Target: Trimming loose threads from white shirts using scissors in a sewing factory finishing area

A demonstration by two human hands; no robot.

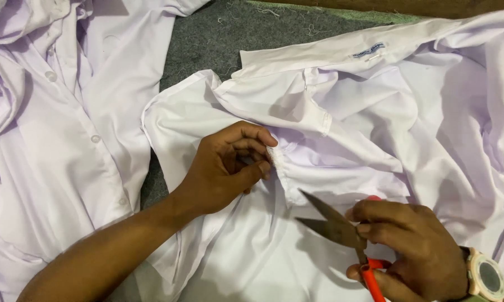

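Scissors (341, 229) with red handles lay nearest the camera, gripped in the closed right hand (411, 254), which wore a wristwatch (487, 277); the blades stood parted and pointed toward the gathered seam, apparently ready to snip. Beyond them the left hand (224, 168) pinched that seam of the white shirt (347, 128) between thumb and curled fingers, seemingly to hold it taut. Farther off, a second white shirt (67, 112) with buttons lay on the grey felt surface (207, 39).

White shirt (341, 128) lies crumpled, its seam pinched; red-handled scissors (341, 232) (blades parted) hover just over it.
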